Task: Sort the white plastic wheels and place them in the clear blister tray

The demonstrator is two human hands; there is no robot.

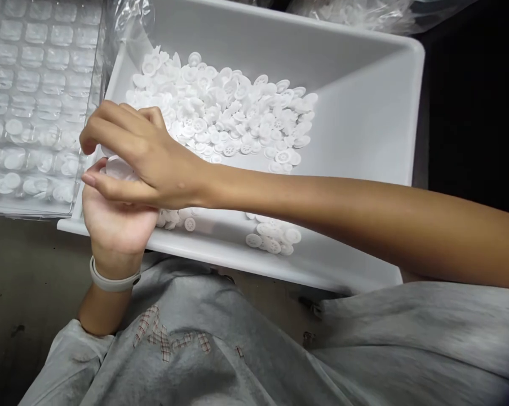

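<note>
My left hand [119, 225] is turned palm up at the near left corner of the grey-white bin [364, 113], its fingers mostly hidden. White plastic discs [119, 168] lie cupped in it. Over it comes my right hand [140, 146], palm down, with thumb and fingers curled around the discs; the exact contact of its fingertips is partly covered. A heap of small round white plastic parts [224, 107], several with holes or spokes, fills the far left of the bin. A smaller group [275, 235] lies near the front wall, below my right forearm.
Left of the bin is a clear plastic tray [38, 82] of small square pockets; its nearer rows hold white discs [12, 181]. Crumpled clear plastic [133, 17] sits at the bin's back left corner, and more clear bags [364, 14] lie behind the far wall.
</note>
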